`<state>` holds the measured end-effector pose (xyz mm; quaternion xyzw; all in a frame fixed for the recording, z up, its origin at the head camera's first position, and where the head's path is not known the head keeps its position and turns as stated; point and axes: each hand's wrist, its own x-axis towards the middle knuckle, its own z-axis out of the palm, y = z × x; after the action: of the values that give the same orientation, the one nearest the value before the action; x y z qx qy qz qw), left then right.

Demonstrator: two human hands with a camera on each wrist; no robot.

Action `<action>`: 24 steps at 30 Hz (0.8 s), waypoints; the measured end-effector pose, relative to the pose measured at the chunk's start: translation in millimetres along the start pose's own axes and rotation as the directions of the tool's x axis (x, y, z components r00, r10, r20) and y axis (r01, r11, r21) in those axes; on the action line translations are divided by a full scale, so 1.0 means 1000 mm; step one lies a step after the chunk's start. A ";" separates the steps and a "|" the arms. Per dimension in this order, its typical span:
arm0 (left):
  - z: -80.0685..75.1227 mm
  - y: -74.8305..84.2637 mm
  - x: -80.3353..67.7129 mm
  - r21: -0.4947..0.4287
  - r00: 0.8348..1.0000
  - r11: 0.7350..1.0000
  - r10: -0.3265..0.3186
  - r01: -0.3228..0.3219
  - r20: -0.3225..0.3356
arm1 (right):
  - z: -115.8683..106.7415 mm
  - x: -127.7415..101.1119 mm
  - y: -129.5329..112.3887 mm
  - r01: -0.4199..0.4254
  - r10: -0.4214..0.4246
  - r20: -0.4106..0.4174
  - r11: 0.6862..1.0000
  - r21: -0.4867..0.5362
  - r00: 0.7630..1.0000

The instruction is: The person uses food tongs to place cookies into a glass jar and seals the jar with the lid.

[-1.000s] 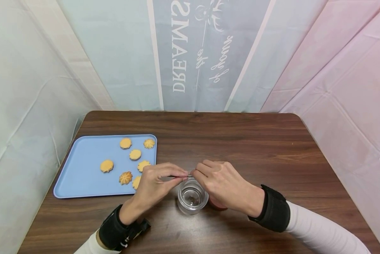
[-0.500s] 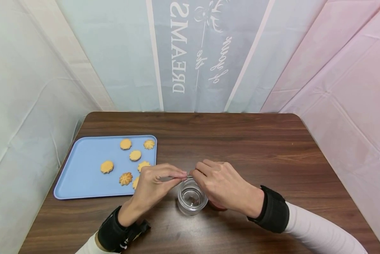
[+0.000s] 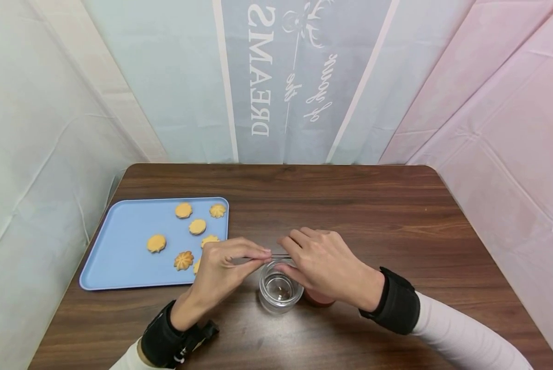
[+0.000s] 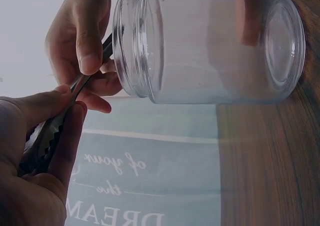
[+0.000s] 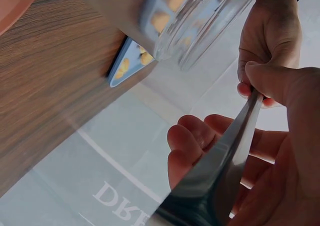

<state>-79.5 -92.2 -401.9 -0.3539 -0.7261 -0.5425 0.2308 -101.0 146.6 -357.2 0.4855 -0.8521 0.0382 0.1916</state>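
Metal tongs (image 4: 72, 93) with toothed ends are held between both hands, above the mouth of an uncovered glass jar (image 3: 280, 306). My left hand (image 3: 225, 267) pinches the tongs between thumb and fingers near the toothed end (image 4: 37, 151). With its thumb laid along the metal and its fingers curled behind, my right hand (image 3: 329, 264) grips the other part of the tongs (image 5: 220, 166). The jar stands upright on the table, just below the hands. A reddish round thing (image 3: 320, 298) sits to the jar's right, partly hidden under the right hand.
A blue tray (image 3: 119, 246) with several cookies (image 3: 183, 260) lies at the left of the dark wooden table (image 3: 373, 205). My left hand overlaps the tray's near right corner. Printed cloth (image 3: 281, 103) hangs behind the table.
My right hand has risen slightly and its thumb has come out over the jar's mouth. More of the tongs shows between the hands. The left hand stays nearly still.
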 end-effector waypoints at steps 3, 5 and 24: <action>0.000 0.000 0.001 0.002 1.000 1.000 0.001 -0.001 -0.004 | 0.001 0.000 0.000 -0.006 0.006 0.007 1.000 -0.011 1.000; 0.000 0.000 0.001 0.003 1.000 1.000 0.001 -0.001 -0.004 | 0.001 -0.001 0.001 -0.010 0.010 0.011 1.000 -0.019 1.000; -0.001 0.003 0.001 0.003 1.000 1.000 0.013 -0.013 -0.015 | 0.008 -0.004 0.002 -0.049 0.050 0.015 0.999 -0.014 0.999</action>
<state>-77.8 -92.3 -398.5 -0.3544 -0.7227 -0.5426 0.2403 -103.4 148.5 -365.8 0.4633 -0.8656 0.0335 0.1871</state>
